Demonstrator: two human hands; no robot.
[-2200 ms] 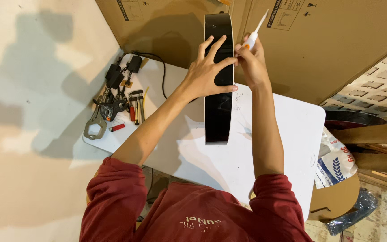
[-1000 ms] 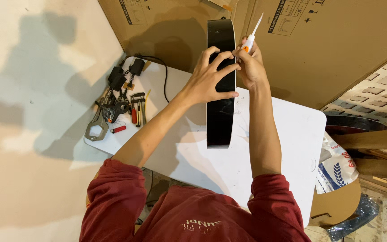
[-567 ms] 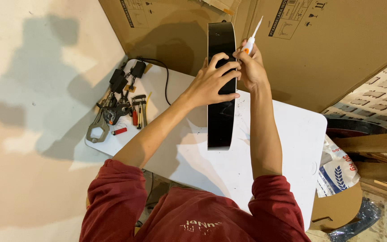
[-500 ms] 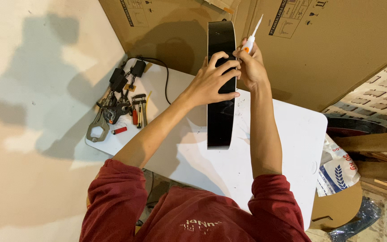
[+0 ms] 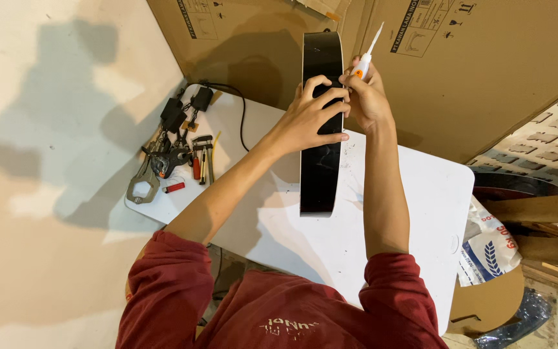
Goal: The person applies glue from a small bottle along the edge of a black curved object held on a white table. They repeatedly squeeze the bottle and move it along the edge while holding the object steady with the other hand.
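— What lies around the work in the head view?

— A white table set against big cardboard boxes. On its far left corner sits a heap of hand tools: pliers, a spanner, small red-handled pieces, plus a black cable with a plug block. To the right, past the table edge, there is a white printed sack, wooden slats and a dark round rim beneath them.

— Where is the black piece?

— The black curved panel stands upright on its edge in the middle of the table, its top rising in front of the boxes. Nothing blocks it but the hands themselves.

— And the grip?

— The left hand wraps over the panel near its upper part, fingers curled across the glossy face and pressed onto it. The right hand is closed round a small white glue tube with an orange collar, nozzle pointing up and away, the hand touching the panel's right edge.

— Anything unclear?

— The right thumb and the panel's far side are hidden. Whether the nozzle touches anything I cannot tell. The small tools blur together in the heap.
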